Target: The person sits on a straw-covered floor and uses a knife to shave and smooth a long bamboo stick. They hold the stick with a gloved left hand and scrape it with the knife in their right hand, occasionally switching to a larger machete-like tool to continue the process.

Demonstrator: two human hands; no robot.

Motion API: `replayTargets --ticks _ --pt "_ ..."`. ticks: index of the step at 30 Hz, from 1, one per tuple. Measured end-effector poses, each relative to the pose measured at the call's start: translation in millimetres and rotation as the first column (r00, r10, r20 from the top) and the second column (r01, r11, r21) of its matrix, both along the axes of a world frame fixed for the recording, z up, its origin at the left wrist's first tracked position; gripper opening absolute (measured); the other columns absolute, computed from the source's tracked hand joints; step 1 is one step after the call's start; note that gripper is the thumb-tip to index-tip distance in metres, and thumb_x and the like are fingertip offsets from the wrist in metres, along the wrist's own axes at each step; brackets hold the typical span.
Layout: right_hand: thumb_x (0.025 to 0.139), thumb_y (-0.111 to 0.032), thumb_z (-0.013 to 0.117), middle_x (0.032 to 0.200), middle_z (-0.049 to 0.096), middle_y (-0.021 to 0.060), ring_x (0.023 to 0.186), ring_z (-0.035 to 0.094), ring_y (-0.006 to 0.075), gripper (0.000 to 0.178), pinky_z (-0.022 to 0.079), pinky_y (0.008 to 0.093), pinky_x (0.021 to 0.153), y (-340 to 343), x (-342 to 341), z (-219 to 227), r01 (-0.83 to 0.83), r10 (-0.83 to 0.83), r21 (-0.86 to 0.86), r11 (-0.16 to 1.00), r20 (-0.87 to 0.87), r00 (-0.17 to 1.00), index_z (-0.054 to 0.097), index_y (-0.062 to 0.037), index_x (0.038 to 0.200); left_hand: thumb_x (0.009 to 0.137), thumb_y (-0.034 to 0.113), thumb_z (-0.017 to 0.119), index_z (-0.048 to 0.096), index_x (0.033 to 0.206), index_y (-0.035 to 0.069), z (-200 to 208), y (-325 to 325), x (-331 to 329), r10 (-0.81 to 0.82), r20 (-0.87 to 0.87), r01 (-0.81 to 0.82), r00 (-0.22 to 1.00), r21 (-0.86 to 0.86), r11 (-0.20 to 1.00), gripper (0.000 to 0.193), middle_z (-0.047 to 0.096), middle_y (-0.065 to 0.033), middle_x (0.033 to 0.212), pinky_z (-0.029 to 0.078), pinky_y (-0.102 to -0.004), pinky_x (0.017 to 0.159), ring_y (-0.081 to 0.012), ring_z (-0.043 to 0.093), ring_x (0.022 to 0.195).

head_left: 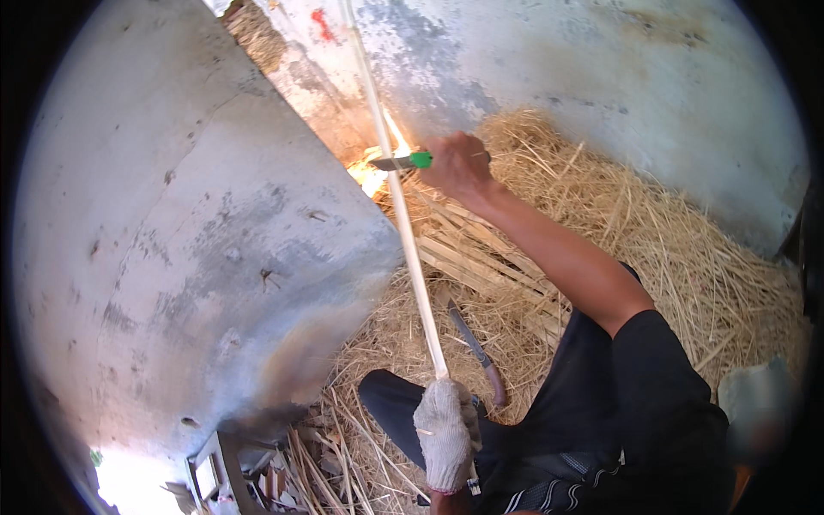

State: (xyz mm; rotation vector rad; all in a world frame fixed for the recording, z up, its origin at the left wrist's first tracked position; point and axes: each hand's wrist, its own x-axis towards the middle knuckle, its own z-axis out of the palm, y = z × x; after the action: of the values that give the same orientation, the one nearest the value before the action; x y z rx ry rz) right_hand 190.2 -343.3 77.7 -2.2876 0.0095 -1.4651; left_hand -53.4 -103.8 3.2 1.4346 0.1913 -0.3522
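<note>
My left hand [446, 429], in a pale knitted glove, is closed around the near end of a long, pale bamboo strip [414, 257]. The strip slants up and away from my lap, past the wall edge, to the top of the view. Farther up, my bare right hand [459, 167] grips a knife [421, 160] by its green handle. Its dark blade points left and lies across the strip. A second knife [468, 333] with a brown handle rests on the shavings by my legs, touched by neither hand.
Heaps of straw-like shavings [652, 223] cover the floor to the right. Flat split strips [481, 249] lie beneath my right forearm. A stained wall [197, 223] stands close on the left, another wall [601, 69] behind. A dark frame [225, 472] with scraps sits at lower left.
</note>
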Motion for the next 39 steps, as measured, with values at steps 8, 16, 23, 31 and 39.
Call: replayTargets --ticks 8,16,23,31,39 --pt "0.083 -0.01 0.06 0.048 0.053 0.0077 0.036 0.048 0.0149 0.017 0.04 0.0314 0.035 -35.3 52.1 4.9 0.174 -0.007 0.456 0.873 -0.345 0.939 0.063 -0.0037 0.067 0.099 0.034 0.048 0.057 0.082 0.007 1.9 4.9 -12.4 -0.09 -0.017 0.091 0.996 0.245 0.965 0.033 0.047 0.0021 0.058 0.035 -0.0239 0.038 -0.0077 0.044 0.044" --pt "0.092 -0.02 0.056 0.059 0.059 0.0074 0.045 0.05 0.0137 0.028 0.037 0.0333 0.04 -83.1 22.5 -6.1 0.156 0.154 0.525 0.836 -0.499 0.853 0.068 0.0035 0.082 0.1 0.038 0.052 0.06 0.087 0.006 -11.5 41.9 -24.7 -0.023 -0.058 0.032 0.998 0.167 0.985 0.036 0.044 0.0055 0.058 0.029 -0.0209 0.04 -0.003 0.038 0.046" --pt "0.087 -0.026 0.067 0.071 0.064 0.0094 0.059 0.061 0.0179 0.029 0.048 0.0335 0.056 -51.9 -32.0 -24.4 -0.025 0.146 0.379 0.925 -0.294 0.945 0.068 0.0029 0.089 0.101 0.044 0.05 0.058 0.092 0.007 -29.9 38.9 -2.6 0.036 0.212 -0.065 0.977 0.131 0.989 0.038 0.037 0.0059 0.055 0.038 -0.0203 0.035 -0.004 0.037 0.041" --pt "0.084 -0.025 0.072 0.073 0.067 0.0096 0.059 0.063 0.0209 0.026 0.05 0.0344 0.057 -37.8 -51.0 -11.3 -0.044 0.286 0.408 0.912 -0.554 0.782 0.069 0.0003 0.09 0.1 0.042 0.051 0.06 0.094 0.007 -42.3 49.5 1.9 0.034 0.23 -0.068 0.973 0.14 0.988 0.037 0.039 0.0056 0.056 0.038 -0.0199 0.035 -0.0038 0.039 0.042" --pt "0.09 -0.037 0.069 0.08 0.071 0.0052 0.075 0.065 0.0137 0.037 0.049 0.0313 0.073 -20.7 -43.8 -27.6 -0.591 0.619 0.28 0.757 -0.014 0.786 0.071 -0.0007 0.095 0.1 0.04 0.054 0.062 0.094 0.005 -52.1 54.1 4.5 0.003 0.311 -0.066 0.95 0.191 0.979 0.036 0.042 0.0057 0.059 0.038 -0.0199 0.037 -0.0028 0.041 0.045"
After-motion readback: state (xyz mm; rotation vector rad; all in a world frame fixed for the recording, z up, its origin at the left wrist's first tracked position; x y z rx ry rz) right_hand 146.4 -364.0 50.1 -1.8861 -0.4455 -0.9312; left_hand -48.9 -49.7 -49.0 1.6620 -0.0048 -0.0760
